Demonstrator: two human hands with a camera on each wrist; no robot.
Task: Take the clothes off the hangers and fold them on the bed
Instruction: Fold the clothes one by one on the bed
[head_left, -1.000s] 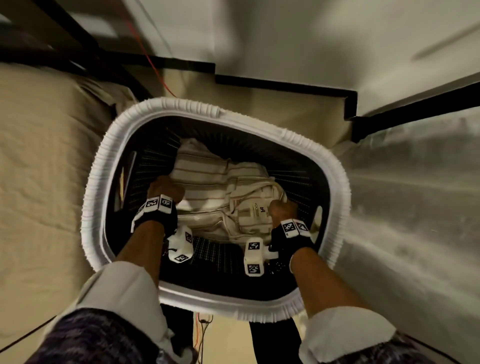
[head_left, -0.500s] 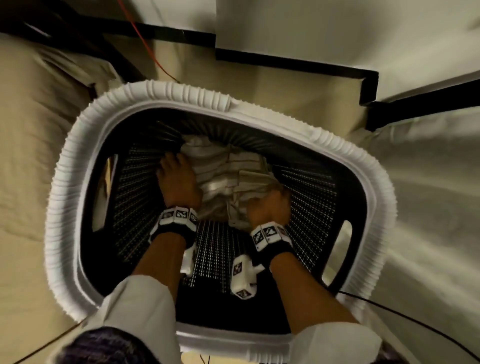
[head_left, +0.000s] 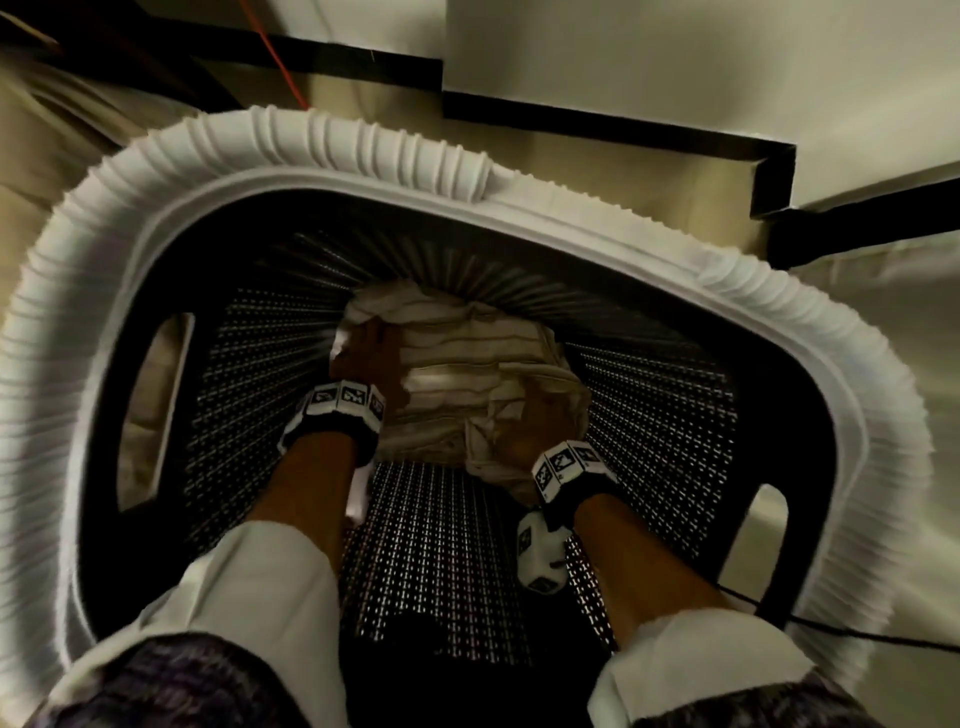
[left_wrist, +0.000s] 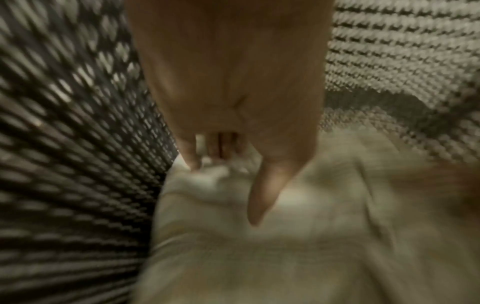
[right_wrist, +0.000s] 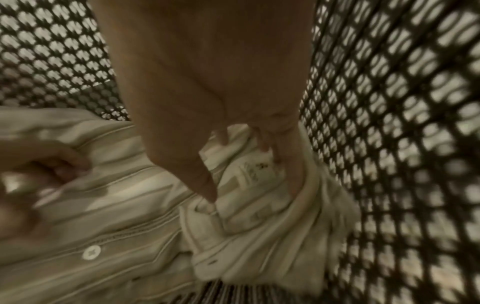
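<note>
A folded cream shirt with thin brown stripes (head_left: 467, 358) lies at the bottom of a dark mesh laundry basket with a ribbed white rim (head_left: 322, 135). Both my hands are deep inside the basket. My left hand (head_left: 366, 348) rests on the shirt's left side, its fingers (left_wrist: 221, 148) curled into the cloth by the mesh wall. My right hand (head_left: 530, 421) grips the shirt's right side at the collar (right_wrist: 259, 185), thumb and fingers tucked into the folds. A white button (right_wrist: 91, 252) shows on the placket.
The basket's mesh walls (head_left: 654, 395) close in on both hands, with handle cut-outs at the left (head_left: 156, 415) and right (head_left: 758, 551). Beige bedding (head_left: 57, 150) lies left of the basket. A black cable (head_left: 831, 631) trails at the right, a red one (head_left: 275, 52) beyond.
Both hands have gone deeper into the basket with the shirt, down to its bottom. The head has come closer over the rim.
</note>
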